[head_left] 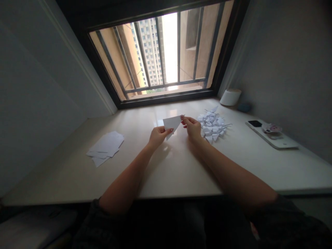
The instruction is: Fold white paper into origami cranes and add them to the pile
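Note:
Between my hands, above the white tabletop (pixel 168 173), is a folded piece of white paper (pixel 171 122). My left hand (pixel 158 135) pinches its lower left part, thumb on top. At its upper right corner, the fingertips of my right hand (pixel 192 127) close on the paper. To the right, just beyond my right hand, lies a heap of folded paper cranes (pixel 212 123). Off to the left is a loose stack of white paper sheets (pixel 107 147), fanned unevenly.
A white cup-like object (pixel 230 97) stands in the back right corner, beside a dark rounded item (pixel 244 107). Along the right wall lies a flat white device (pixel 275 138) with a dark phone-like object (pixel 255 123) on it. A barred window (pixel 166 55) rises behind the table.

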A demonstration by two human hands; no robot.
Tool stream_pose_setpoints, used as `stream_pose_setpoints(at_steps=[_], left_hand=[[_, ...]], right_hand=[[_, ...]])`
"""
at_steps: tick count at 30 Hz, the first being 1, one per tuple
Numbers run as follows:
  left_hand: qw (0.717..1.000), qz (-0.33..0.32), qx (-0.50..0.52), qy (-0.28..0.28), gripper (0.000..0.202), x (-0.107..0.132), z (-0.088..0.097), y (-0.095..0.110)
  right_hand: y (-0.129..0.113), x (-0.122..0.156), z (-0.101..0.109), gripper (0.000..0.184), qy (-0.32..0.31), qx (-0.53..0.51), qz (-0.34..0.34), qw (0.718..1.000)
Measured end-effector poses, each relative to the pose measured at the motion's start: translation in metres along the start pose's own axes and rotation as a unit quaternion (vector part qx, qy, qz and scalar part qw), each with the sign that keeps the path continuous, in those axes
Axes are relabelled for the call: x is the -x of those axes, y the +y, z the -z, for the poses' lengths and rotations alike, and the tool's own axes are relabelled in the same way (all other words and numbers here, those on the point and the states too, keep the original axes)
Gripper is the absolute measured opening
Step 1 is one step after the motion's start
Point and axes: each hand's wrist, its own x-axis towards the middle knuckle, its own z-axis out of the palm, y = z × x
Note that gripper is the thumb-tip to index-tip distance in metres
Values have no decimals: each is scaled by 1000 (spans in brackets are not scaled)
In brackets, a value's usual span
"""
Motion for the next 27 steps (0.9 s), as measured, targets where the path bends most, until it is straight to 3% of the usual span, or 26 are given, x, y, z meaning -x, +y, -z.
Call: stream_pose_setpoints(at_steps=[9, 15, 20, 27], left_hand=[[1000, 4, 1, 1, 40, 0, -1, 0], [1000, -7, -7, 11, 37, 0, -1, -2], [1000, 0, 7, 24, 40, 1, -2, -2], [997, -11, 29, 67, 37, 0, 2, 2]], right_hand=[[-3, -3, 4, 40, 29, 24, 8, 999], [-1, -3, 3, 32, 30, -23, -10, 999], [4, -2, -1, 42, -32, -41, -54, 997], [8, 8, -4, 41, -169, 40, -38, 984]])
